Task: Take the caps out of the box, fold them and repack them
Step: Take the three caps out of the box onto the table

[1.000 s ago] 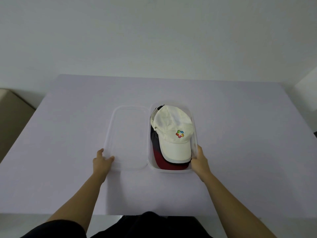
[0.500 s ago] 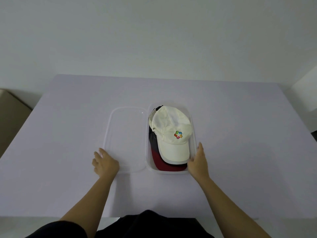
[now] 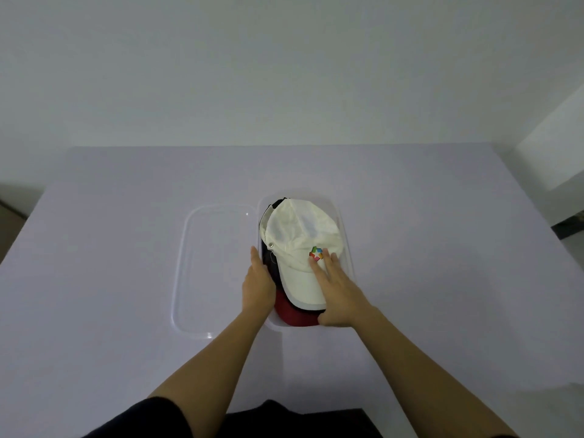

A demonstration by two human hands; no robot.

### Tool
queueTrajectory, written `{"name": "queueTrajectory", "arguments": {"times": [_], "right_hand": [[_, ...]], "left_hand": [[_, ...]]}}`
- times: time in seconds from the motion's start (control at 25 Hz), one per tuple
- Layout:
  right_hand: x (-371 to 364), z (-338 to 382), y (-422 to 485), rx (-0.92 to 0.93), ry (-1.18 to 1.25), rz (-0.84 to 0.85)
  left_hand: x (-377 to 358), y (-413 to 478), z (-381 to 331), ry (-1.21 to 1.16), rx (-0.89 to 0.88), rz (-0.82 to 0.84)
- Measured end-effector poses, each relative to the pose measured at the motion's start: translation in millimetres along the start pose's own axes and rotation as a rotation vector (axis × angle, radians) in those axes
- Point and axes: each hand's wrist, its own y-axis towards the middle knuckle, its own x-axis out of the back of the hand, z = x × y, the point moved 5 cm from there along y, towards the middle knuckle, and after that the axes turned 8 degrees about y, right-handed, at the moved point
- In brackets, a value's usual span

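Note:
A clear plastic box (image 3: 347,235) stands on the table's middle with a stack of caps in it. On top lies a cream cap (image 3: 300,235) with a coloured logo. Under it show a dark cap (image 3: 271,263) and a red cap (image 3: 292,314). My left hand (image 3: 258,284) lies flat against the box's left side, fingers straight, beside the caps. My right hand (image 3: 335,286) rests with spread fingers on the cream cap's brim and logo, thumb at the near edge of the red cap. Neither hand has closed around anything.
The box's clear lid (image 3: 196,270) lies flat on the table just left of the box. The pale lilac table (image 3: 442,279) reaches to a white wall at the back. A dark floor strip shows at the far right.
My left hand left the lid and moved right to the box's left side. My right hand moved from the box's right near corner up onto the cream cap.

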Motion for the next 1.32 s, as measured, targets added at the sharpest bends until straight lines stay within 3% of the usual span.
{"name": "queueTrajectory", "arguments": {"times": [0.36,0.68,0.84,1.0,1.16,1.32], "right_hand": [[-4.5,8.1,7.0,-0.035,-0.074,0.034],[3.0,1.1,-9.8,0.115,-0.035,-0.56],[47.0,-2.3,-23.2,0.211,0.188,-0.798],[106.4,-34.9,-17.0,0.198,0.163,-0.959],[123.5,-108.9,16.9,-0.056,0.129,-0.884],[93.3,-158.4,48.4,-0.162,-0.055,-0.555]], "left_hand": [[4.7,-2.9,-1.7,0.044,0.019,-0.01],[6.6,-6.3,-6.1,0.021,-0.002,0.012],[5.2,-7.6,-7.8,0.037,-0.026,0.001],[2.2,-4.7,-5.9,0.056,-0.002,-0.012],[1.4,-2.2,-2.4,0.088,0.005,-0.034],[-2.1,-0.2,-0.2,0.099,0.032,-0.05]]}}
